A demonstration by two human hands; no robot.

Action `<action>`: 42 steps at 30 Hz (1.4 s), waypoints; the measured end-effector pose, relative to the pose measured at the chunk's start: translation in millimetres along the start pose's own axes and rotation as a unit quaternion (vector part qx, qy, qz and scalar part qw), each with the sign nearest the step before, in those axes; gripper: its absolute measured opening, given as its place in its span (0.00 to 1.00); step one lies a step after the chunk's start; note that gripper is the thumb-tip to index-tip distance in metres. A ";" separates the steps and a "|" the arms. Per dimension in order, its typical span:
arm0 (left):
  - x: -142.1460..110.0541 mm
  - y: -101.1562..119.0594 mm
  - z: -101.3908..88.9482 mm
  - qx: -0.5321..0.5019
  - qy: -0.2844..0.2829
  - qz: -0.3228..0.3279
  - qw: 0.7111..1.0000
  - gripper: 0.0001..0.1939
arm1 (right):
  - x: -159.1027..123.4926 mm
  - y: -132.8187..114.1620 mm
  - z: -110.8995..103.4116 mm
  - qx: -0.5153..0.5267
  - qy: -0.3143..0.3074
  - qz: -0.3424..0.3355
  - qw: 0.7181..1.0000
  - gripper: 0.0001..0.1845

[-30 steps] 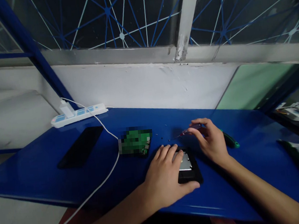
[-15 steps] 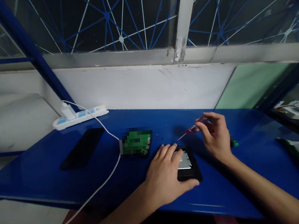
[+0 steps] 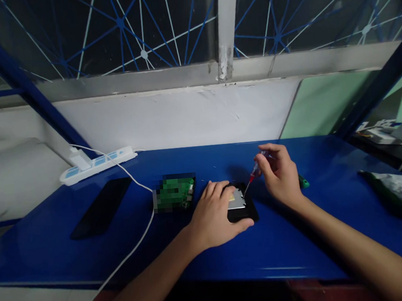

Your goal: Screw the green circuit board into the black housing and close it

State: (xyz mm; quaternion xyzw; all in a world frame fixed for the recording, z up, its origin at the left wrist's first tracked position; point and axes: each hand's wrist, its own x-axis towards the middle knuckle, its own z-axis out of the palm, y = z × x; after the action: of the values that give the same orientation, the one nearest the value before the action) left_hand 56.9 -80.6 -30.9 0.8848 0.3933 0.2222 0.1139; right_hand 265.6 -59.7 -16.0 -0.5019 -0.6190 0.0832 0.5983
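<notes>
Power strip first, going from the left: a white plastic power strip [image 3: 96,164] lies far left on the blue glossy surface [image 3: 298,235], a white cable [image 3: 138,234] running from it toward the near edge. Just near of it rests a flat black slab, likely a phone [image 3: 101,208]. Right of the cable sits a green circuit board [image 3: 174,193].

Next comes my left hand [image 3: 213,217], laid flat with its fingers [image 3: 218,188] spread over the left part of a small black case with a silver metal plate [image 3: 239,202]; it presses, it does not clasp. That case sits near the middle of the surface, just right of the board.

My right hand [image 3: 279,176] has its fingers pinched together on a slim red-handled screwdriver [image 3: 253,176], the tip slanting down to the plate's far right corner. A green-handled tool [image 3: 303,182] peeks out behind that hand; a grey bag [image 3: 395,195] lies far right.

To do this well, I judge I should keep the case pinned so it cannot spin, bring the driver more upright over the screw, and press lightly while turning so the tip does not slip off the plate.
</notes>
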 end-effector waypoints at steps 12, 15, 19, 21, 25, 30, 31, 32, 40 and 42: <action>-2.8 -0.6 5.0 0.008 -0.001 0.009 1.000 0.37 | 0.8 -2.6 -0.6 0.015 -0.009 0.011 1.000 0.12; -2.9 0.5 3.6 0.007 0.000 0.006 1.000 0.37 | 0.0 -3.6 -0.6 0.015 -0.016 0.005 1.000 0.12; -2.9 2.7 0.7 0.006 0.007 0.006 1.000 0.36 | -1.4 -4.8 0.2 0.021 -0.029 -0.004 0.999 0.12; -2.7 3.4 -0.2 0.006 0.006 0.009 1.000 0.35 | -1.7 -4.5 0.8 0.026 -0.033 -0.004 0.999 0.12; -3.2 2.5 1.0 0.002 0.011 0.024 1.000 0.33 | -1.7 -2.1 1.3 0.022 -0.037 -0.004 0.999 0.13; -4.5 0.8 2.0 -0.001 0.017 0.045 0.999 0.31 | -1.5 0.5 0.9 0.010 -0.034 -0.001 0.999 0.13; -4.7 1.2 1.2 -0.001 0.016 0.050 0.999 0.30 | -1.5 0.8 0.9 0.008 -0.032 -0.002 0.999 0.13; -4.9 1.8 0.1 -0.001 0.016 0.054 0.998 0.29 | -1.4 0.9 0.9 0.007 -0.032 -0.003 0.999 0.13; -6.4 4.8 -3.5 -0.001 0.016 0.075 0.997 0.27 | -0.9 0.9 1.8 -0.004 -0.029 0.001 1.000 0.13; -6.1 4.1 -3.0 -0.001 0.017 0.077 0.997 0.27 | -0.5 0.5 1.8 -0.003 -0.030 0.001 1.000 0.13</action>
State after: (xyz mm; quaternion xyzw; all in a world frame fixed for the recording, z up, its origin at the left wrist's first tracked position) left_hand 54.5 -87.8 -28.6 0.9087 0.3254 0.2453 0.0907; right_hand 264.2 -59.0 -17.2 -0.5015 -0.6363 0.0974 0.5780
